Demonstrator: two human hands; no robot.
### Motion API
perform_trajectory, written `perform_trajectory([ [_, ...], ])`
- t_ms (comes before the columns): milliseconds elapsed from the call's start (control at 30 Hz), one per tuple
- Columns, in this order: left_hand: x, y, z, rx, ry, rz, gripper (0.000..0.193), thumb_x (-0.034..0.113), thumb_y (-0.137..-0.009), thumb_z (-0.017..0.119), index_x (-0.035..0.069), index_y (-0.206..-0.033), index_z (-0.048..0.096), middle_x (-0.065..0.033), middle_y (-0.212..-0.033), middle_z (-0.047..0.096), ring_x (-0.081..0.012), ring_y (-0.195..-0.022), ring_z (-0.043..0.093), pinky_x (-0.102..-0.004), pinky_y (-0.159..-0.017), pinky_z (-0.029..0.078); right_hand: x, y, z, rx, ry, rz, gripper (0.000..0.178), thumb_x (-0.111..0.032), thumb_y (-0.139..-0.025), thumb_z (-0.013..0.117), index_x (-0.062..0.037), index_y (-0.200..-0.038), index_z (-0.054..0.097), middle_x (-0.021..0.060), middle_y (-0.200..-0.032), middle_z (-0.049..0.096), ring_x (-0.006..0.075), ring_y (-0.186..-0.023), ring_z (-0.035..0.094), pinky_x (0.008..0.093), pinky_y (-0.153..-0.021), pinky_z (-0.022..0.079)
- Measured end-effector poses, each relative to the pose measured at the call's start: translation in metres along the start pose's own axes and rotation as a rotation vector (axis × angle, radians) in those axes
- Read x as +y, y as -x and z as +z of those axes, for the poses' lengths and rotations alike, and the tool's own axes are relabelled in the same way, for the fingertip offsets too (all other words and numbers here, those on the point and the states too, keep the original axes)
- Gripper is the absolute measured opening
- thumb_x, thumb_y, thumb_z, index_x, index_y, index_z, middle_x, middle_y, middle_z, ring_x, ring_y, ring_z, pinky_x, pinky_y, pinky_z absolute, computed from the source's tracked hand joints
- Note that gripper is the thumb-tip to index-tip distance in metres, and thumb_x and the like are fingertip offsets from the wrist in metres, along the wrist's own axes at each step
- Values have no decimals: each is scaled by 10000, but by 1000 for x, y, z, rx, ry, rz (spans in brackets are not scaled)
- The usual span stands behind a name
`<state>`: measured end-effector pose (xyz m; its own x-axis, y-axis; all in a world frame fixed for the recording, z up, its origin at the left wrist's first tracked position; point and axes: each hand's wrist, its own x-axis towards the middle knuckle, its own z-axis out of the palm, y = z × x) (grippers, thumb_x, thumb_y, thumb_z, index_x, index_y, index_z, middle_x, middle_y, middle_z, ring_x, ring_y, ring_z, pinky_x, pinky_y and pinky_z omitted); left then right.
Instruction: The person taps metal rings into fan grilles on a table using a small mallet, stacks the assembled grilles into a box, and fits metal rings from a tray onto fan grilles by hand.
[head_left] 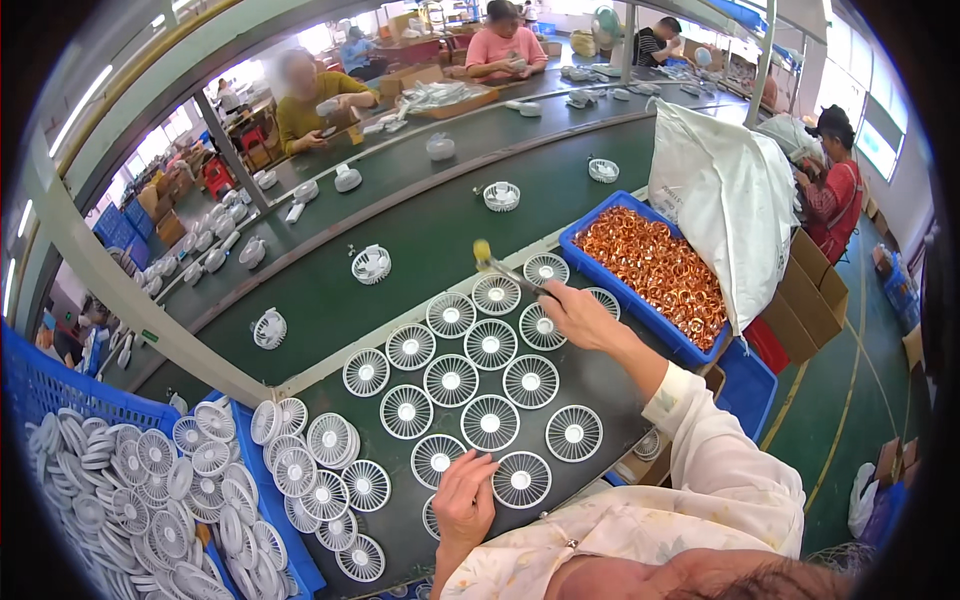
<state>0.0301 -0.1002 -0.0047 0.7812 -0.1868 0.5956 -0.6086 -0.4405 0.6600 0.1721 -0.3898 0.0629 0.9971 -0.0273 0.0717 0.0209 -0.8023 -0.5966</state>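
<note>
My right hand (580,318) is closed round the dark handle of a small mallet (497,264) with a yellow-tipped head, raised over the far edge of the worktable. My left hand (466,503) rests at the table's near side with its fingers loosely extended. Its fingertips are at the edge of a white round fan grille (521,480), beside another fan grille (438,461). Several more such grilles lie face up in loose rows, among them one (490,343) in the middle. Whether the left fingertips press on a grille is hard to see.
Right of the grilles stands a blue crate (572,243) of copper-coloured rings (650,262), with a white sack (715,190) behind. Piled grilles (160,500) fill blue crates at left. Beyond runs a green conveyor (430,215) carrying white fan parts (371,264). Several people work nearby.
</note>
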Motion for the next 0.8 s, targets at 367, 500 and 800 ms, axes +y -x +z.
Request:
perform_trajectory([
  [367,1,6,-2,-18,-7,-8,226,-92,-802,692,45,-974,746,-120,-1018,756,-343,-1016,717,-401,-866,574,10,-3,16,86,-114,-20,263,-281,-1014,483,-37,-1076,559,304,-925,674,531,-903,634,631,-794,477],
  [500,13,1,5,-61,39,22,236,-92,-795,688,49,-975,747,-117,-1016,755,-347,-1024,714,-410,-877,577,54,-18,34,-8,125,50,280,-284,-1021,467,-32,-1105,553,298,-952,687,517,-926,656,615,-820,501],
  [800,4,9,-2,-24,-16,-11,221,-86,-796,700,42,-971,742,-121,-1015,755,-369,-1016,710,-418,-872,573,19,97,-11,181,-179,121,230,-268,-1031,505,-54,-1110,529,327,-927,651,539,-908,603,598,-754,465],
])
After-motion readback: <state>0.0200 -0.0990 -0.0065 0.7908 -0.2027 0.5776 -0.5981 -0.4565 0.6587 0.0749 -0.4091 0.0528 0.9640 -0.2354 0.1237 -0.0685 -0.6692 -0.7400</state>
